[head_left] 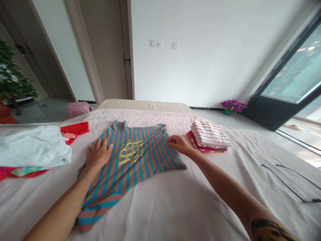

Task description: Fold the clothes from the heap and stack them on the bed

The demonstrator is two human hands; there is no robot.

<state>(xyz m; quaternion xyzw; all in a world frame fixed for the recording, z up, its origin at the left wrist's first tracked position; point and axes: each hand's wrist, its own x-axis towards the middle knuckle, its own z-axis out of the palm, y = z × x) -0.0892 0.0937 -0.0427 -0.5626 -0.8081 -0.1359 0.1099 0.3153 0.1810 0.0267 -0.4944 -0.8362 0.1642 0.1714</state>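
A teal and brown striped shirt (150,150) with a yellow print lies spread on the pale bedsheet, its collar pointing away from me. My left hand (99,152) rests flat on its left part, fingers stretched out. At the shirt's right edge, my right hand (181,144) has its fingers pinched on the fabric. Just beyond that hand sits a folded stack with a red-and-white striped garment (210,134) on top and magenta and orange cloth beneath.
Loose clothes lie on the left: a white garment (35,147) and a red one (77,129). Black-cord-like thin rods (283,180) lie on the sheet (170,204) at the right. Past the bed stand a pink stool (79,109) and a pot of purple flowers (233,106).
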